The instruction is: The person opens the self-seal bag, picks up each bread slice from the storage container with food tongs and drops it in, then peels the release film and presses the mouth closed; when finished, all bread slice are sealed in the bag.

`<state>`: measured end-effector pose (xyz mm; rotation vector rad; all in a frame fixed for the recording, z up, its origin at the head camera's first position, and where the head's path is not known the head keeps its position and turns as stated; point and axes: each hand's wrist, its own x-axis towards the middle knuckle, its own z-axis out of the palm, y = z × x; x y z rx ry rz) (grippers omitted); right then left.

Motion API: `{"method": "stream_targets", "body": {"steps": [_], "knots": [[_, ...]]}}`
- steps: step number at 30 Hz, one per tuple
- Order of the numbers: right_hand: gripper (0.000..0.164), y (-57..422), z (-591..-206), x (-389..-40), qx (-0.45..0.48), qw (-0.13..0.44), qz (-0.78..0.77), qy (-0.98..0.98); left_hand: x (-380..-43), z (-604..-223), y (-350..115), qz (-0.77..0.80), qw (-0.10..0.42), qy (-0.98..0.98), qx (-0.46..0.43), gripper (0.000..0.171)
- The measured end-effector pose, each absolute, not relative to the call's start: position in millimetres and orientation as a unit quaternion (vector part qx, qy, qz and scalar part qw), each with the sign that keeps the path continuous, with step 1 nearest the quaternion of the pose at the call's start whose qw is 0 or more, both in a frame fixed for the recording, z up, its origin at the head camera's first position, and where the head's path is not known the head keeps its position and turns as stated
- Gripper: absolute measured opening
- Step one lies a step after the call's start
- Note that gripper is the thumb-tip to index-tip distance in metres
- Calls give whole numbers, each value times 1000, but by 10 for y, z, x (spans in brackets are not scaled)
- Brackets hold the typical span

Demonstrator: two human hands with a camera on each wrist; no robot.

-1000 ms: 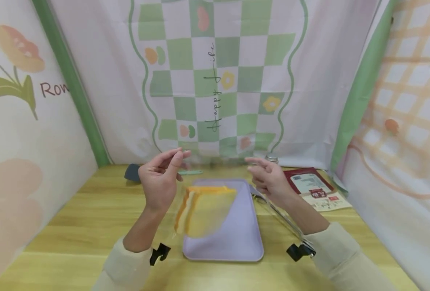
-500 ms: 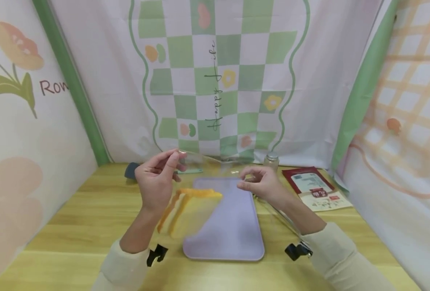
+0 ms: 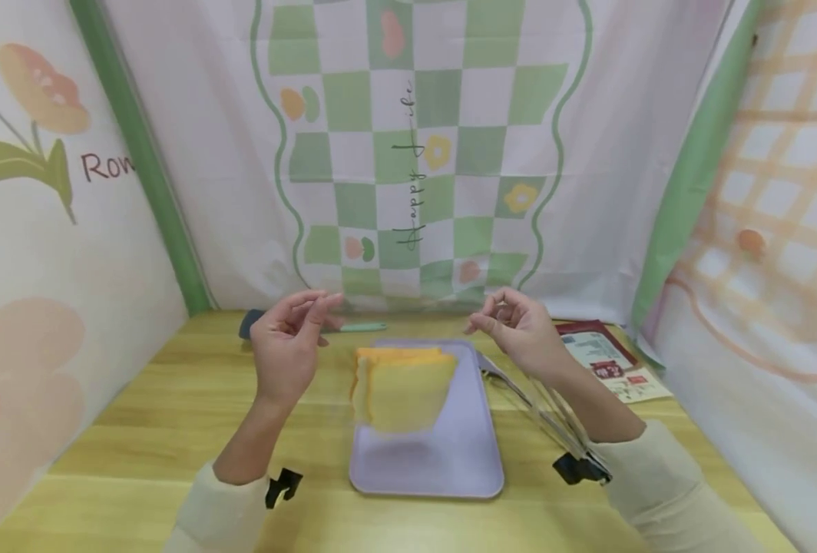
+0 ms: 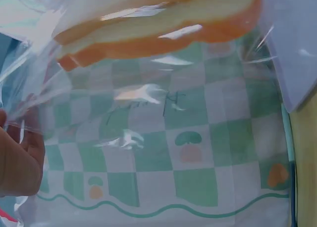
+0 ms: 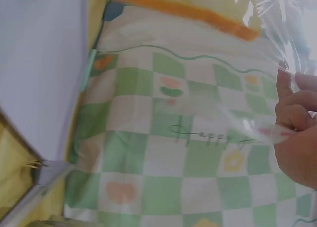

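Observation:
A clear plastic bag with bread slices in it hangs above the lilac tray. The left hand pinches one side of the bag's upper part, thumb against fingers. On the other side the right hand pinches the film with curled fingers. Film gathers at the right fingers in the right wrist view. Brown crusts and pale crumb of the slices show through the film at the top of the left wrist view. The bag's edges are hard to make out in the head view.
Metal tongs lie right of the tray, partly behind the right forearm. A red and cream food packet lies at the back right. Behind the left hand is a utensil with a dark head and mint handle. Fabric walls enclose the table.
The hands first drew closer, the bread swinging left, then spread apart again. The bread now hangs back over the tray. The right hand has risen and hides the small jar seen earlier.

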<state>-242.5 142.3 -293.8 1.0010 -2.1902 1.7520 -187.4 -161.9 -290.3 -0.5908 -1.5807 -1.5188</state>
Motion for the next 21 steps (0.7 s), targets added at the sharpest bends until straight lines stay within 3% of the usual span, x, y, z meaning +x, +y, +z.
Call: {"method": "stream_targets", "body": {"steps": [4, 8, 21], "knots": [[9, 1442, -2827, -2341, 343, 135, 569, -735, -1915, -2946, -1672, -584, 417, -653, -242, 11], [19, 1485, -2764, -2302, 352, 165, 576, -719, -1966, -2992, -1761, -580, 388, -647, -307, 10], [26, 1656, -2692, -2268, 410, 132, 599, -675, -1923, -2962, -1908, -574, 281, -627, -446, 18]]}}
